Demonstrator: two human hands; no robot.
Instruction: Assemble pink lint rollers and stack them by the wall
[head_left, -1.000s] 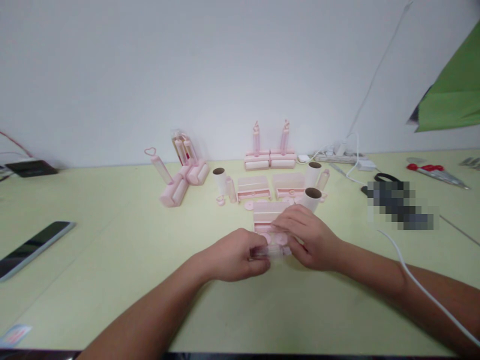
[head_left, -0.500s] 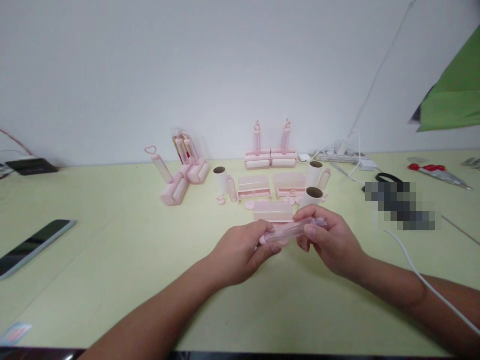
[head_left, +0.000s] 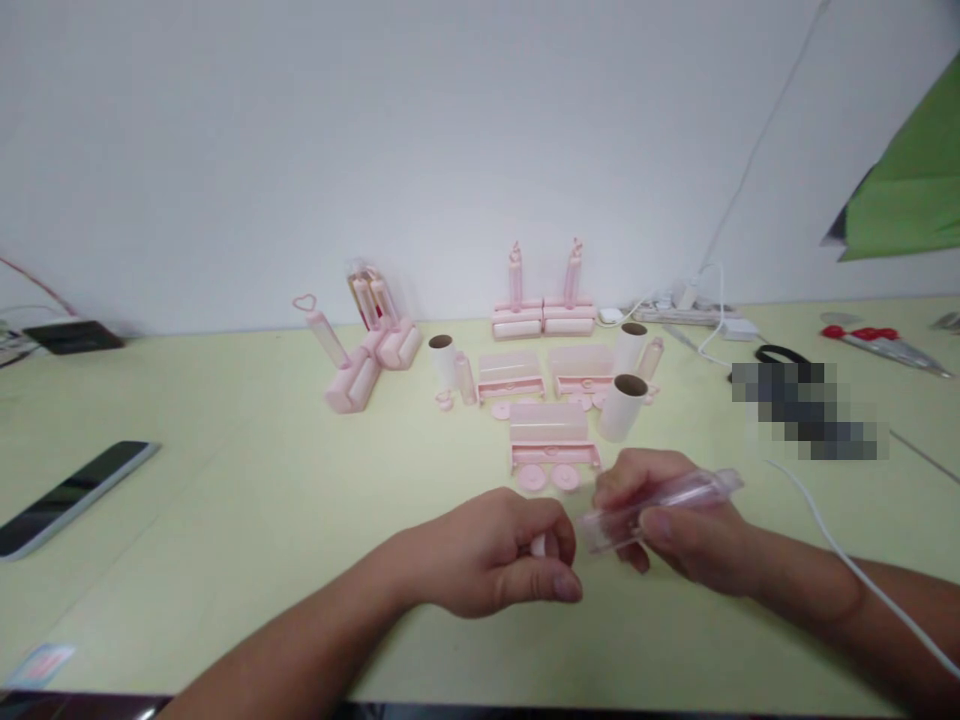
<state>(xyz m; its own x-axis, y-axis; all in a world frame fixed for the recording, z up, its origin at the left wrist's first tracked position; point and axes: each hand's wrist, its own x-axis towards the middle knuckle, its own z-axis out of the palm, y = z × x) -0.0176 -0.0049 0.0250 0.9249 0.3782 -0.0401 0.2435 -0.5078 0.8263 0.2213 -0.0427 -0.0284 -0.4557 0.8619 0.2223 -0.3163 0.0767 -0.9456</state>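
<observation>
My right hand [head_left: 709, 555] is closed around a clear pink plastic tube handle [head_left: 694, 490], which tilts up to the right. My left hand [head_left: 480, 555] curls around a small pale pink piece [head_left: 541, 545], mostly hidden by the fingers. A small gap lies between the tube's lower end and my left fingertips. Just beyond the hands lie a pink lint roller cover [head_left: 549, 422], its pink frame [head_left: 555, 455] and two pink discs [head_left: 532, 478]. A white paper roll [head_left: 624, 415] stands upright beside them.
Assembled pink lint rollers stand at the left [head_left: 351, 385] and along the wall [head_left: 517, 320]. Behind the front set are more covers [head_left: 508, 367], rolls [head_left: 442, 360] and handles. A phone [head_left: 79, 495] lies left; scissors [head_left: 885, 345] and a white cable [head_left: 832, 535] are on the right.
The tube and the small pale piece have come apart. My right hand has drawn the tube rightward and down; my left hand has moved down with the piece, uncovering the frame and discs.
</observation>
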